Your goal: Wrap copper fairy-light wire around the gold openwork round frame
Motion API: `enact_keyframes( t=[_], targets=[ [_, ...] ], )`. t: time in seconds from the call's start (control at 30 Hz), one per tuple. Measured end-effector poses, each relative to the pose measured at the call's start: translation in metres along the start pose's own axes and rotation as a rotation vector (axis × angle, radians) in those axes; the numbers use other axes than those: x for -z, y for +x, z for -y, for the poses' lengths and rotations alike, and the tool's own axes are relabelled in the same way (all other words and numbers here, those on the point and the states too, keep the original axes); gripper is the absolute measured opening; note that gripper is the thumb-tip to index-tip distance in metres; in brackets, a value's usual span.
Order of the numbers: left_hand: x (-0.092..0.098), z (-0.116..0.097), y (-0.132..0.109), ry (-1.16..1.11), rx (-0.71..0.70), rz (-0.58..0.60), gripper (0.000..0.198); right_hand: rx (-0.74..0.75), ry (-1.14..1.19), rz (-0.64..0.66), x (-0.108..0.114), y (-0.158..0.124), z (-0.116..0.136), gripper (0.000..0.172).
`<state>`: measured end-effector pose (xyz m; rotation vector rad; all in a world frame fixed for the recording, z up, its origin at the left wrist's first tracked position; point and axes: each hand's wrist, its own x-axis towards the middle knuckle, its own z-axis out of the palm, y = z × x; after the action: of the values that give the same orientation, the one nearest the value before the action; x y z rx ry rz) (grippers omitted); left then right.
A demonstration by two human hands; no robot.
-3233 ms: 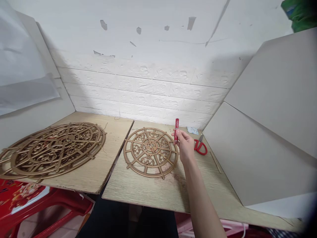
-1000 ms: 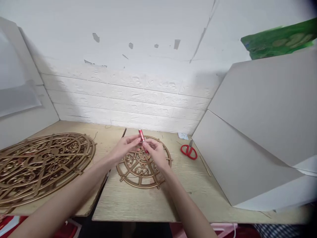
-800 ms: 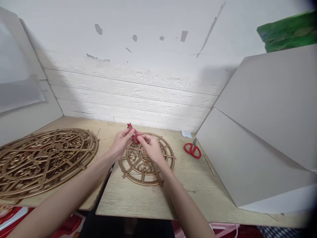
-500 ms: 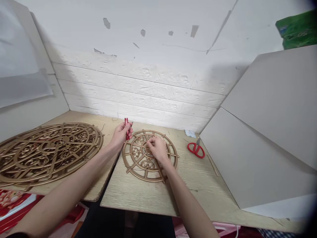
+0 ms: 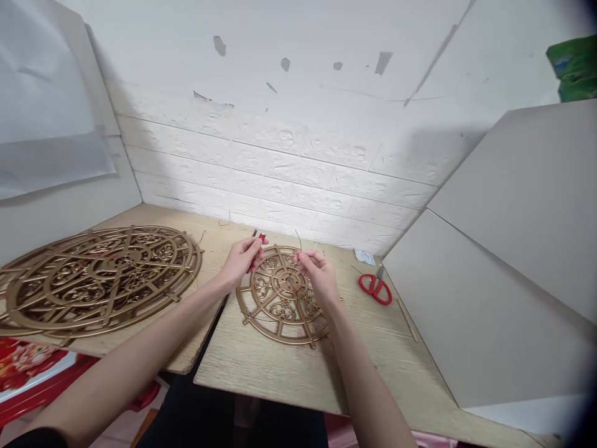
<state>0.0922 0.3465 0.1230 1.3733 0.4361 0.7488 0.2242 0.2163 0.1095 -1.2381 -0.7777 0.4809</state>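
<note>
A round gold openwork panel [image 5: 282, 310] lies flat on the wooden table. Over its upper left edge, my left hand [image 5: 243, 260] is closed around a small shiny red cylinder [image 5: 262, 237]; only the cylinder's top end shows clearly. My right hand [image 5: 317, 267] pinches a thin dark wire [image 5: 298, 239] above the panel's upper right part, and the wire sticks up past the fingertips. Both hands are apart from each other. Where the wire's lower end runs is too fine to tell.
Several larger gold round panels [image 5: 107, 280] are stacked at the left. Red-handled scissors [image 5: 375, 288] lie at the right, near a thin stick [image 5: 407, 319] and a crumpled bluish wrapper [image 5: 364, 256]. A white brick-patterned wall [image 5: 280, 149] stands behind, with pale boards [image 5: 517, 249] at the right.
My right hand has lifted from the panel's centre and moved right, and a wire now shows upright in its fingers. My left hand has moved right with the red cylinder. The view has shifted slightly.
</note>
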Motion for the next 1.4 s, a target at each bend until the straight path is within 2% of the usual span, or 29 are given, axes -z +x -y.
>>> enact_keyframes(
  t=[0.1, 0.23, 0.37, 0.47, 0.63, 0.77, 0.97, 1.17, 1.4],
  targets=[
    [-0.001, 0.003, -0.001, 0.071, -0.057, 0.065, 0.038, 0.048, 0.058, -0.057, 0.003, 0.0, 0.002, 0.018],
    [-0.001, 0.011, -0.001, 0.128, -0.181, 0.12, 0.034, 0.114, 0.13, -0.065, 0.001, -0.001, 0.003, 0.016],
    [-0.003, 0.016, -0.002, 0.172, -0.311, 0.191, 0.032, 0.047, 0.285, 0.02, -0.008, -0.005, 0.005, 0.018],
    [-0.005, 0.015, -0.004, 0.196, -0.367, 0.233, 0.034, -0.009, 0.298, 0.068, -0.013, -0.01, 0.009, 0.02],
    [-0.007, 0.013, -0.011, 0.207, -0.309, 0.275, 0.039, -0.026, 0.17, 0.027, -0.014, -0.012, 0.011, 0.025],
    [-0.008, 0.011, -0.016, 0.247, -0.355, 0.27, 0.035, -0.021, 0.088, 0.04, -0.015, -0.012, 0.005, 0.025],
    [-0.013, 0.011, -0.021, 0.197, -0.314, 0.326, 0.04, -0.028, 0.151, 0.121, -0.021, -0.016, 0.006, 0.022],
    [-0.014, 0.009, -0.025, 0.239, -0.353, 0.324, 0.04, -0.093, 0.172, 0.122, -0.021, -0.017, 0.01, 0.022],
    [-0.016, 0.012, -0.026, 0.153, -0.306, 0.316, 0.033, -0.09, 0.181, 0.102, -0.022, -0.017, 0.008, 0.021]
  ],
)
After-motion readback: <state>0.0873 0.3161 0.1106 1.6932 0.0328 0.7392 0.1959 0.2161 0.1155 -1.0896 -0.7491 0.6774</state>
